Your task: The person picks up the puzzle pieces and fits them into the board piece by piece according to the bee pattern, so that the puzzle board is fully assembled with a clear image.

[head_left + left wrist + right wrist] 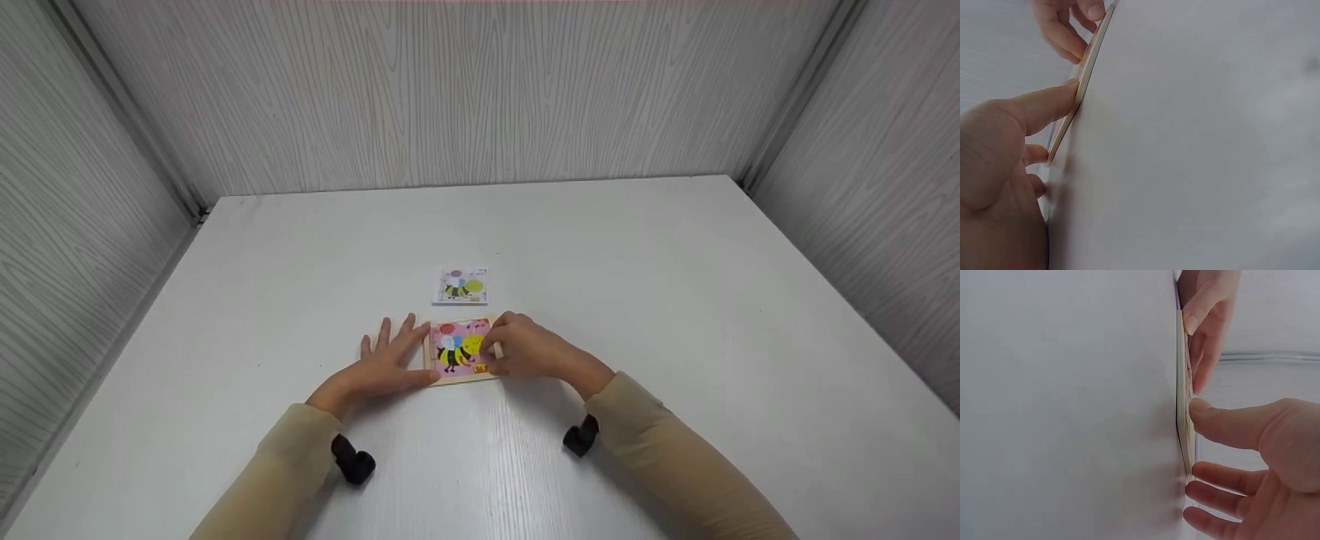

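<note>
A square wooden puzzle board [454, 351] with a bee picture on pink lies between the two hands in the head view. My left hand [384, 367] has its fingers spread; its thumb rests on the near left corner and its index finger touches the far left corner. On the opposite side, my right hand [525, 346] bends over the right edge, thumb and fingertips touching the picture. Both wrist views show the board edge-on: the left thumb [1053, 107] presses its rim, and the right thumb [1221, 422] rests on its face. The right hand covers part of the picture.
Just beyond the board lies a small white card [461, 287] with the same bee picture. The white table [637, 262] is bounded by pale wood-grain panels [465, 97] at the back and sides. Each sleeve carries a black wrist device [354, 461].
</note>
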Available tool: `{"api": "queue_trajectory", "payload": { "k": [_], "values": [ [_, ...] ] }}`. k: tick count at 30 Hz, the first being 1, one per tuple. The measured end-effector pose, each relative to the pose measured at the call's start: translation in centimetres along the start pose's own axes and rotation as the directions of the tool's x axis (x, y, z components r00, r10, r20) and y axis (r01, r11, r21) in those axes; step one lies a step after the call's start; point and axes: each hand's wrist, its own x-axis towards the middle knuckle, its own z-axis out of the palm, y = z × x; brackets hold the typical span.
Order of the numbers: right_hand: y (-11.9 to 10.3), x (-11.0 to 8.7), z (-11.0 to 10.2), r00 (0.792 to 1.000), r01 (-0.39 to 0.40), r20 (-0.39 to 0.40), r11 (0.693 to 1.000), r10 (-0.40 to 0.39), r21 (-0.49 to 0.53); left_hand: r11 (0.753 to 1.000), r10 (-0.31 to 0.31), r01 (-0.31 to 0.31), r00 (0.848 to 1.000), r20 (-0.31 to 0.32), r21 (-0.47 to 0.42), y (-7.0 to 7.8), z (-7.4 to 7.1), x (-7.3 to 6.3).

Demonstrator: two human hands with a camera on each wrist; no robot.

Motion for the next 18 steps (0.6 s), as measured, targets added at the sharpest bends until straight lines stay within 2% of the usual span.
{"api": "queue_trajectory", "payload": {
  "k": [7,14,18],
  "values": [
    [0.5,-0.5,-0.7,1.000,0.022,-0.016,0.997,-0.021,0.074,1.000,0.004,-0.004,1.000,0.001,-0.010,-0.1,-0.1,0.1],
    [1.7,-1.5,-1.8,0.999,-0.041,-0.029,0.998,0.042,0.051,0.999,0.028,-0.028,1.000,-0.001,-0.030,0.1,-0.2,0.2],
    [3.0,-2.5,-2.8,0.997,-0.037,-0.062,0.998,0.040,0.058,0.999,0.029,-0.029,1.000,0.003,-0.043,0.1,-0.5,0.2]
  ]
}}
